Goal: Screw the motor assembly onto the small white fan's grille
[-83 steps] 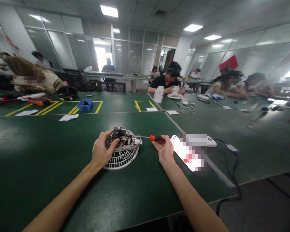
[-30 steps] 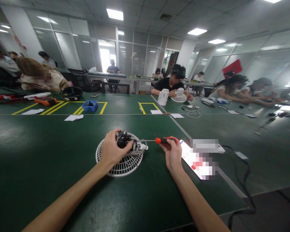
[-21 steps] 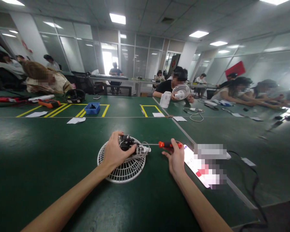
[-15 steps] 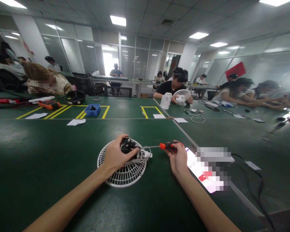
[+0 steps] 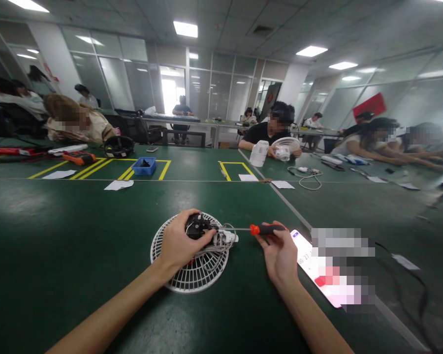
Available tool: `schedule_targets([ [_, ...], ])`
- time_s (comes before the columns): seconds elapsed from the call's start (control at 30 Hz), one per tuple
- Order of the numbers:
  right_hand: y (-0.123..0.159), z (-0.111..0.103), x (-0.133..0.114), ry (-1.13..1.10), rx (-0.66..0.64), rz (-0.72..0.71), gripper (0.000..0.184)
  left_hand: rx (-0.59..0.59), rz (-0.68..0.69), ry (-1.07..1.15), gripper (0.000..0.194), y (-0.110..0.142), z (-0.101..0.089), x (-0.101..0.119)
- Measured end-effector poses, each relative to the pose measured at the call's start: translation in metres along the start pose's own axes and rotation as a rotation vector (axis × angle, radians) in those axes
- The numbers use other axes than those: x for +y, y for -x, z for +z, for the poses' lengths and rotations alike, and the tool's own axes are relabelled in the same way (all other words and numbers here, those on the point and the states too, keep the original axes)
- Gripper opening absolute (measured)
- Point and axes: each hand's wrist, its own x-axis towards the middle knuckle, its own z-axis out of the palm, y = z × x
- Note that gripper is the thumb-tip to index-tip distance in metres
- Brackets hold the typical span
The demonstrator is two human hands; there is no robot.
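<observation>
A round white fan grille [image 5: 195, 280] lies flat on the green table, with a black fan motor [image 5: 196, 225] on top of it. My left hand [image 5: 179, 241] is closed around the motor, thumb toward the right side. In my right hand [image 5: 280, 253] is a screwdriver [image 5: 268, 229] with a red and black handle, held level. Its shaft points left and the tip meets the motor's right side, near my left thumb; the exact contact point is too small to make out. A white cable [image 5: 216, 248] and a small white part [image 5: 229, 237] lie beside the motor on the grille.
A lit phone [image 5: 325, 270], partly pixelated, lies right of my right hand. Farther back are a blue bin [image 5: 143, 166], paper slips [image 5: 118, 185] and a coiled white cable [image 5: 310, 178]. Across the table a person [image 5: 268, 130] handles another fan [image 5: 286, 147] beside a white housing [image 5: 259, 153].
The whole view has shifted slightly. My left hand still holds the motor, and the screwdriver's tip stays at it. My right hand's fingers have shifted a little on the handle.
</observation>
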Motion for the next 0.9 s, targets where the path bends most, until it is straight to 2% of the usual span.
schedule_targets([
  [0.13, 0.0002, 0.0005, -0.0022, 0.057, 0.022, -0.001, 0.036, 0.005, 0.004, -0.014, 0.047, -0.0006, -0.0016, 0.0006],
  [0.23, 0.0018, 0.0022, -0.0009, 0.12, -0.024, -0.002, 0.042, 0.01, 0.007, -0.016, 0.045, -0.0013, -0.0028, 0.0019],
  [0.37, 0.0039, 0.0021, 0.0022, 0.14, -0.028, 0.058, 0.051, 0.013, 0.015, -0.007, 0.045, -0.0013, -0.0035, 0.0029],
  [0.47, 0.0033, 0.0001, 0.0031, 0.068, -0.022, 0.095, 0.046, 0.008, 0.004, -0.014, 0.048, -0.0002, -0.0038, 0.0022],
  [0.63, -0.0003, -0.0047, 0.0037, -0.027, -0.097, 0.171, 0.038, 0.003, -0.008, -0.007, 0.049, 0.0025, -0.0055, 0.0009],
  [0.9, 0.0082, 0.0022, 0.0063, 0.072, -0.035, 0.18, 0.042, 0.018, -0.009, -0.01, 0.047, 0.0062, -0.0098, 0.0014],
])
